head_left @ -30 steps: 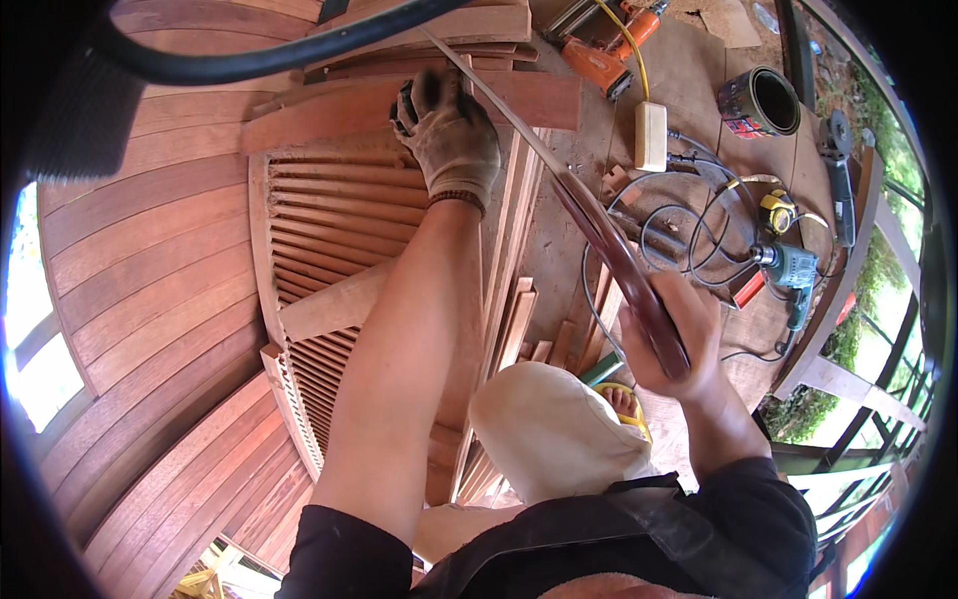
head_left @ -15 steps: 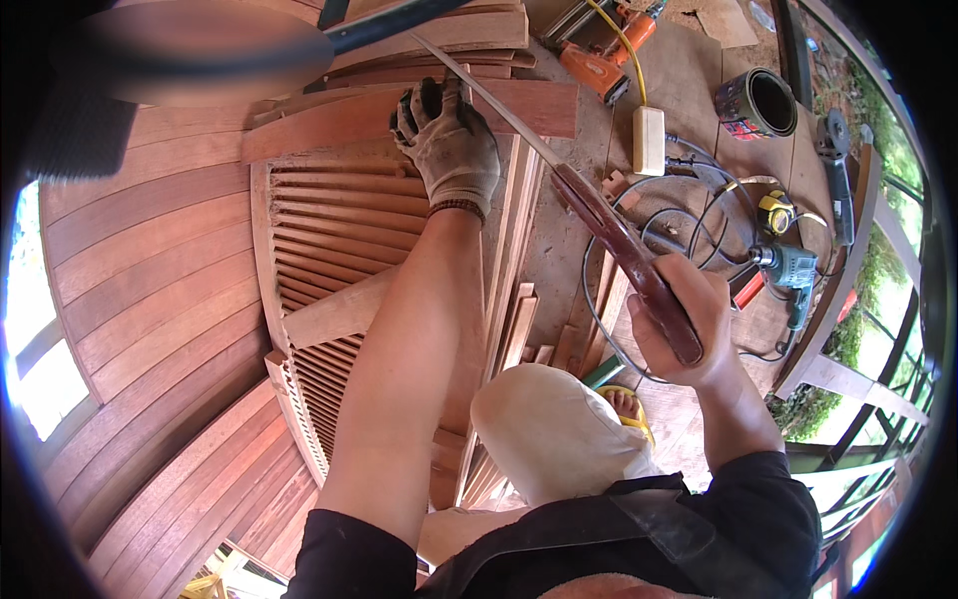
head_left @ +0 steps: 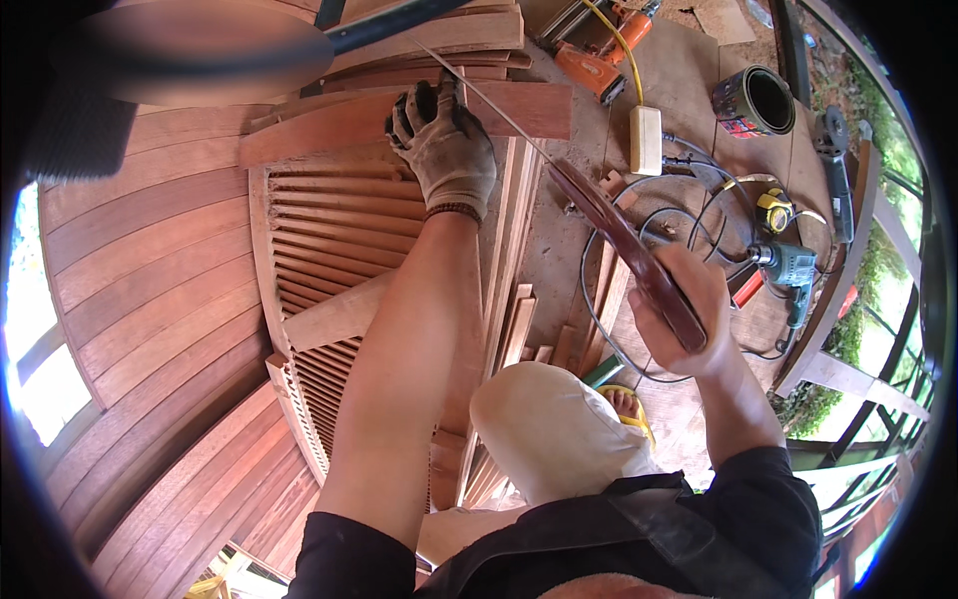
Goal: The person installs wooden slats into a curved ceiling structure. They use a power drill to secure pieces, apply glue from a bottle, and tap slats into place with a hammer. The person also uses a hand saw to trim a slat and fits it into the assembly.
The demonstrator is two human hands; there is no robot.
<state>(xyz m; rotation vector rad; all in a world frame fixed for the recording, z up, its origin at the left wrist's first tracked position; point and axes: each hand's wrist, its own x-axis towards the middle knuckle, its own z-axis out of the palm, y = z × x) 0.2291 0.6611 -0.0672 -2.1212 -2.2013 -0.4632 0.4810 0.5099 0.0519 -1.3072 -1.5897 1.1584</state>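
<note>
My left hand [head_left: 449,150], in a grey-and-black work glove, grips a reddish wooden board [head_left: 339,122] near its right end, fingers bent over the far edge. That board lies across the top of a slatted wooden frame [head_left: 344,225]. Bare, my right hand [head_left: 682,309] is wrapped round the dark reddish-brown handle of a handsaw [head_left: 624,240]. Its thin blade slants up and left across the board, just right of the gloved fingers, and shows nearly edge-on. Whether the teeth touch the wood I cannot tell.
Boards [head_left: 429,45] are stacked beyond the work. To the right are an orange power tool [head_left: 589,72], a white power socket block [head_left: 646,140], looped black cable, a can [head_left: 753,102], a tape measure [head_left: 774,211], a green drill [head_left: 788,270] and an angle grinder [head_left: 836,170].
My right hand and the saw handle have shifted slightly forward, and the blade looks thinner, more edge-on. The gloved left hand stays on the board. The whole view has drifted a little.
</note>
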